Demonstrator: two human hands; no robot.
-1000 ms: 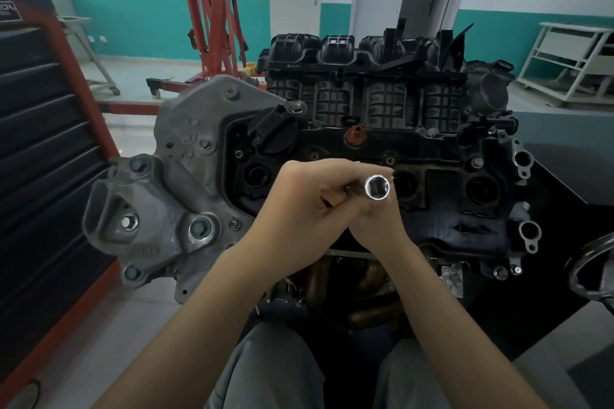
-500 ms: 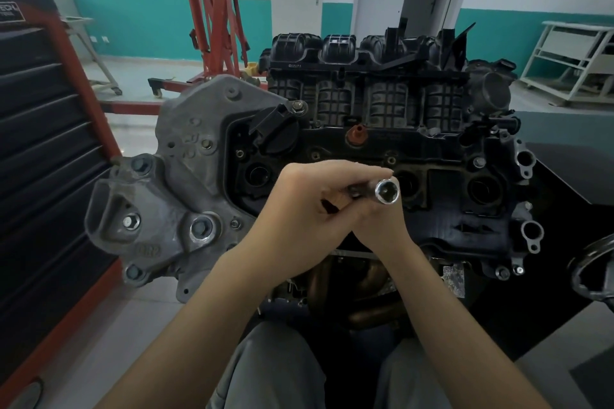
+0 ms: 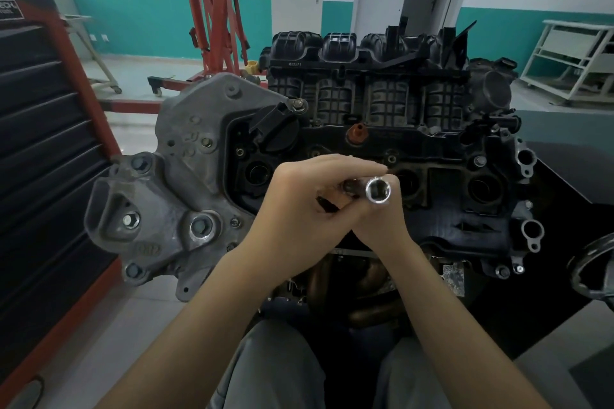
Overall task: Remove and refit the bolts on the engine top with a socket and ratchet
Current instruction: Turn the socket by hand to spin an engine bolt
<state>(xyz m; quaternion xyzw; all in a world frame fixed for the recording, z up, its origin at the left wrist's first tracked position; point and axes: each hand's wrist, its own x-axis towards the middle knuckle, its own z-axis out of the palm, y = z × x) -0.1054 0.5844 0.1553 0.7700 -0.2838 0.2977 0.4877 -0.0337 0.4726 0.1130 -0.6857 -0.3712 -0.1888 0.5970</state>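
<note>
Both hands together at frame centre, over the black engine top (image 3: 491,219): left hand (image 3: 299,206) curled round a dark tool shaft, presumably the ratchet, mostly hidden; right hand (image 3: 375,226) pinching just behind the chrome socket (image 3: 377,191). Socket mouth turned up toward the camera, long axis running left and away into the left palm, so not yet pointed at any fastener. Nearest visible bolts (image 3: 391,159) just above the knuckles, upper centre, and further right (image 3: 478,161), nearer the right hand; likely needs tipping downward first.
</note>
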